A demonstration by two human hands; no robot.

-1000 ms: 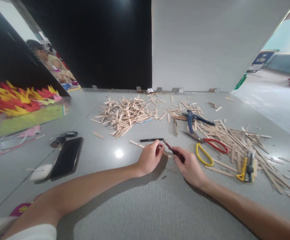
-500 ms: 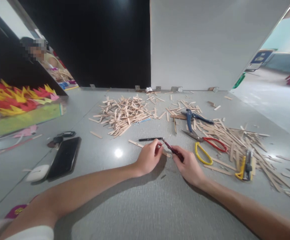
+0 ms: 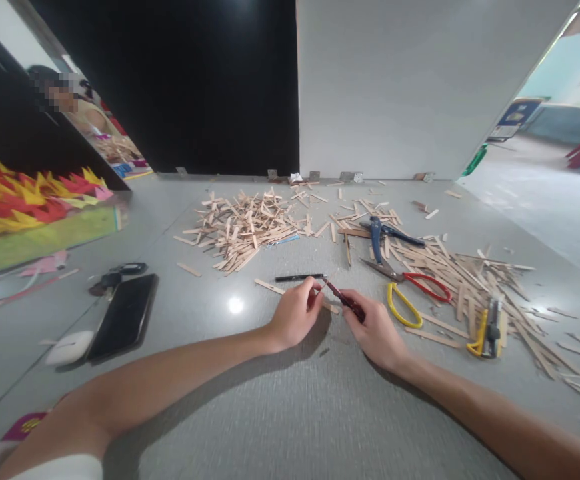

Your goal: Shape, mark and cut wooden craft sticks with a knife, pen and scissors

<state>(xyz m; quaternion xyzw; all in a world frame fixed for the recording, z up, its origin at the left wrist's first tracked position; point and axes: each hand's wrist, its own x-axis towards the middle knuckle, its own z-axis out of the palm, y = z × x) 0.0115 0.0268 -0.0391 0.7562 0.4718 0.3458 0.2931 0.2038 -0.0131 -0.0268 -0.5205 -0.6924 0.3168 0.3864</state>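
Observation:
My left hand (image 3: 297, 313) is closed, with thumb and fingertips pinched on a small thin wooden sliver (image 3: 323, 287). My right hand (image 3: 376, 331) wraps round a slim dark-red tool (image 3: 344, 299), whose exact kind I cannot make out. The tool's narrow end points up and left, meeting the sliver or lying very close to it. Just beyond my fingers a black pen (image 3: 297, 277) lies on the table. A flat wooden stick (image 3: 269, 287) runs under my left hand, partly hidden.
A heap of short stick pieces (image 3: 245, 230) lies ahead. To the right are blue-handled pliers (image 3: 377, 237), scissors (image 3: 404, 305), a yellow cutter (image 3: 490, 333) and longer sticks (image 3: 463, 273). A phone (image 3: 124, 319), mouse (image 3: 70, 348) and keys (image 3: 111, 280) lie left. A person sits beyond the partition (image 3: 190, 87).
The whole view has shifted slightly, so things sit a little further left. Both hands keep nearly the same pose and the same hold.

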